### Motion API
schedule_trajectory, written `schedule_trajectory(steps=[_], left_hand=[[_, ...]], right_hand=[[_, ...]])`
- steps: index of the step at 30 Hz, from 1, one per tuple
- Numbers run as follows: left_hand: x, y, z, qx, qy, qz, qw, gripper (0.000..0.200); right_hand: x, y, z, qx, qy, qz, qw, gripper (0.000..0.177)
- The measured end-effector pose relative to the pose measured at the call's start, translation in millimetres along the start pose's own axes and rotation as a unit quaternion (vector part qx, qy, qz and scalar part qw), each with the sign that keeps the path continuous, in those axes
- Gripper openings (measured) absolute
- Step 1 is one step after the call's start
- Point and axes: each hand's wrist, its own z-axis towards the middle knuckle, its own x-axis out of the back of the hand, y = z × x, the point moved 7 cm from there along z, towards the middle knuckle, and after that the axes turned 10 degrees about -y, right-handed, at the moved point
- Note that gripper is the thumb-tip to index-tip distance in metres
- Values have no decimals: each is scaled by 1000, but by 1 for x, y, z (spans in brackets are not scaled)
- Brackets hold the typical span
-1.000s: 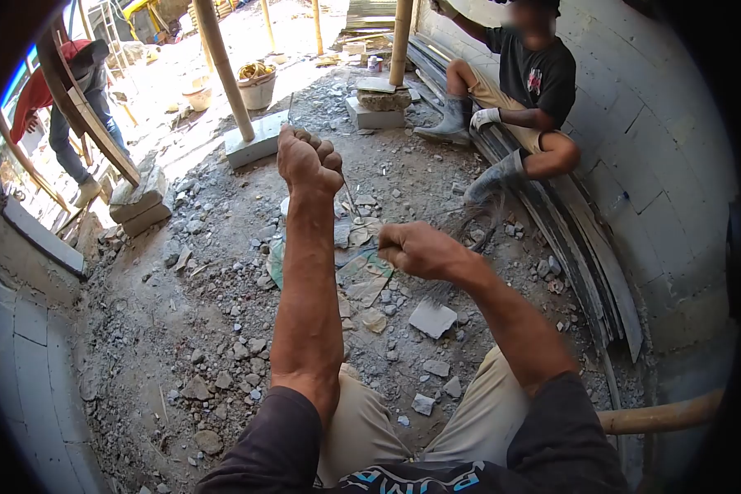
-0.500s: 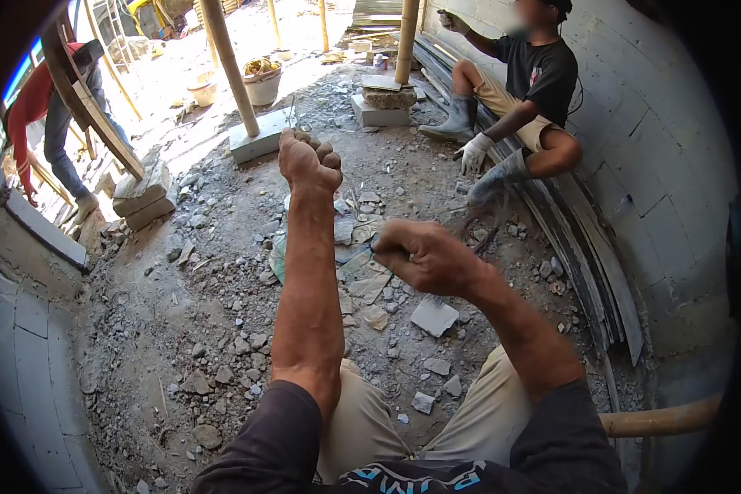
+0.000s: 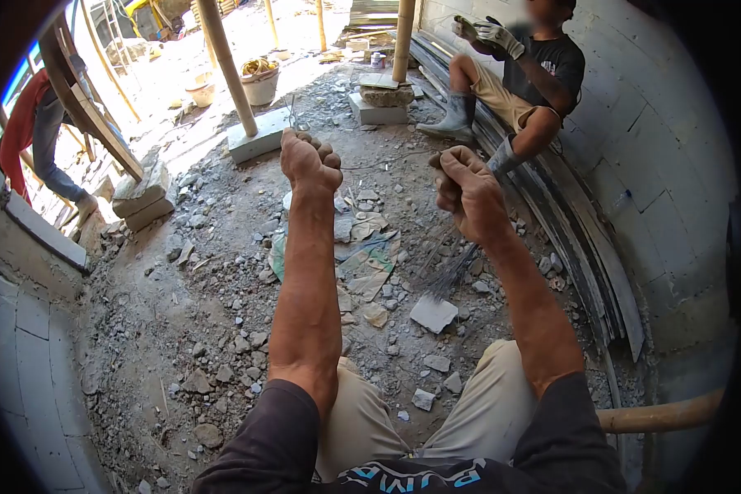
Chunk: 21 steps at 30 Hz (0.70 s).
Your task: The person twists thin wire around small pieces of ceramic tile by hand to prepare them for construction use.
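My left hand [image 3: 311, 160] is closed in a fist at the centre, with a thin wire [image 3: 293, 112] sticking up from its top. To the right, at nearly the same height, my right hand [image 3: 471, 191] is raised with its fingers curled and pinched together. A blurred bundle of thin dark wires [image 3: 448, 278] spreads downward from below my right hand, over the rubble. Its upper end is hidden behind the hand. Under the hands lie crumpled plastic and paper scraps [image 3: 370, 255] and a pale broken block [image 3: 433, 314].
A seated person [image 3: 542, 78] in gloves and boots is by the block wall [image 3: 659, 156], beside long curved metal strips [image 3: 589, 255]. Another person [image 3: 33, 132] bends at the left. Bamboo posts [image 3: 226, 66] stand on blocks. Buckets [image 3: 261, 87] stand behind. Loose stones cover the ground.
My right hand has risen and moved right, away from my left, and the wire bundle now hangs lower. The seated person has brought both gloved hands up together. The person at left bends lower.
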Motion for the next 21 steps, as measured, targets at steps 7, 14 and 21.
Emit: schedule_trajectory(steps=[7, 14, 21], left_hand=[[-20, -12, -6, 14, -37, 5, 999, 43], [-19, -4, -13, -8, -23, 25, 999, 42], [6, -1, 5, -6, 10, -6, 1000, 43]], right_hand=[[-63, 75, -25, -236, -281, -452, 813, 26], [63, 47, -1, -125, 250, -252, 927, 21], [-51, 4, -22, -57, -154, -105, 981, 17]])
